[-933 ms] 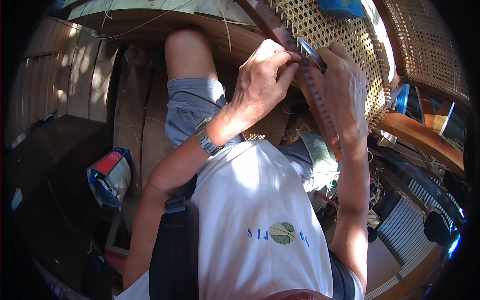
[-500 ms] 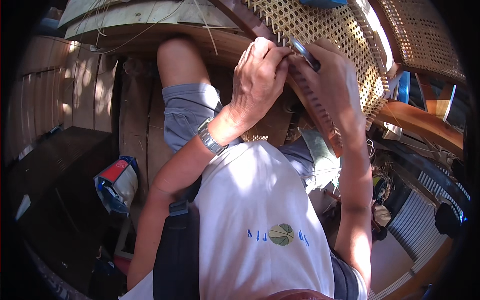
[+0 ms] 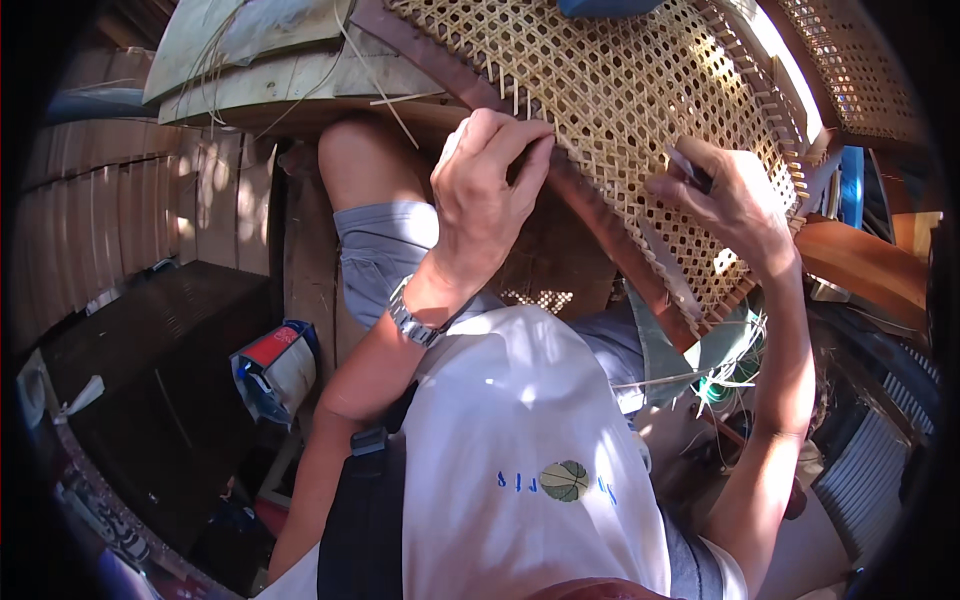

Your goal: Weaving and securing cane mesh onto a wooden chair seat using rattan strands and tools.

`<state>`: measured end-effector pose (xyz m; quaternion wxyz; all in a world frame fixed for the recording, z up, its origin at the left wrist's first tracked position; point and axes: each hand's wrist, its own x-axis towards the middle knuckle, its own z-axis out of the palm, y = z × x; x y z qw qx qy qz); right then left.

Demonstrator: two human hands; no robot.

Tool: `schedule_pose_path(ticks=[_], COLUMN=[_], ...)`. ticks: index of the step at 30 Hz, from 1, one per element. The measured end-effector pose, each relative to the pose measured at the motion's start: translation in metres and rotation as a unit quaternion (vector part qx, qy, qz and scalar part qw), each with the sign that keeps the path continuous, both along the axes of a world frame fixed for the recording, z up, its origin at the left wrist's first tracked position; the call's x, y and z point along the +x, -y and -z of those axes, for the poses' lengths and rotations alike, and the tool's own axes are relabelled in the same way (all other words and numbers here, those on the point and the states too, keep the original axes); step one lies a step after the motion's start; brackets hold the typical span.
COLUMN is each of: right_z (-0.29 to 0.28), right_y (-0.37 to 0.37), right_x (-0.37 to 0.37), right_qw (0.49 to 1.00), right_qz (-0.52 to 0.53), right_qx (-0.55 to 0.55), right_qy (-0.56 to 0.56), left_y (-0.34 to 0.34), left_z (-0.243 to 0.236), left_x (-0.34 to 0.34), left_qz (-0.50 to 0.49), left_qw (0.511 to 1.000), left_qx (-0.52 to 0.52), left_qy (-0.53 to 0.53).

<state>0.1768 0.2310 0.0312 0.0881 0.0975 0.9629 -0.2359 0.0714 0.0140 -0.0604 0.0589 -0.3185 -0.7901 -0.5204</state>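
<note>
A woven cane panel (image 3: 620,100) with open holes is laced along a reddish-brown wooden frame (image 3: 595,212), short cane pegs standing up along its edge. My left hand (image 3: 490,195) is at the frame's near left edge, thumb and forefinger pinched together; anything between them is too small to make out. Over the right part of the cane panel, my right hand (image 3: 735,200) is closed around a slim metal tool (image 3: 684,166), mostly hidden by the fingers. Its kind cannot be told.
Loose cane strands (image 3: 375,85) lie on a pale wooden bench (image 3: 270,95). A blue object (image 3: 610,6) rests on the panel's far part. Another cane panel (image 3: 850,70) stands at the far right. A red, white and blue bag (image 3: 275,370) sits left beside a dark box (image 3: 150,380).
My right hand has moved away from the left, rightward over the panel, with the metal tool still in it. The left hand has stayed near the frame edge, slightly lower in view.
</note>
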Motion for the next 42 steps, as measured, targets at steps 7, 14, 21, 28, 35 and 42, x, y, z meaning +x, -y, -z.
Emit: schedule_pose_path(ticks=[7,14,21,28,35,42], right_z=[0.024,0.011,0.006,0.022,0.017,0.009], right_y=[-0.045,-0.032,-0.046,-0.060,-0.065,-0.062], right_x=[0.025,0.071,0.084,0.096,0.086,0.077], right_qw=[0.999,0.994,0.982,0.979,0.975,0.953], right_qz=[0.030,0.010,0.168,0.200,0.220,0.279], right_qx=[0.010,-0.002,-0.049,-0.001,-0.016,-0.116], right_qy=[-0.038,-0.111,-0.063,-0.033,0.006,0.017], left_y=[-0.009,-0.013,0.007,0.017,0.021,0.021], left_z=[-0.002,-0.009,-0.006,-0.002,-0.014,-0.033], left_x=[0.008,0.005,0.012,0.017,0.002,-0.005], left_qz=[-0.072,-0.069,0.005,0.068,0.107,0.138], left_qw=[0.992,0.993,0.996,0.989,0.964,0.957], left_qx=[0.002,-0.004,-0.090,-0.126,-0.229,-0.253], left_qy=[0.105,0.093,-0.005,-0.032,-0.085,-0.020])
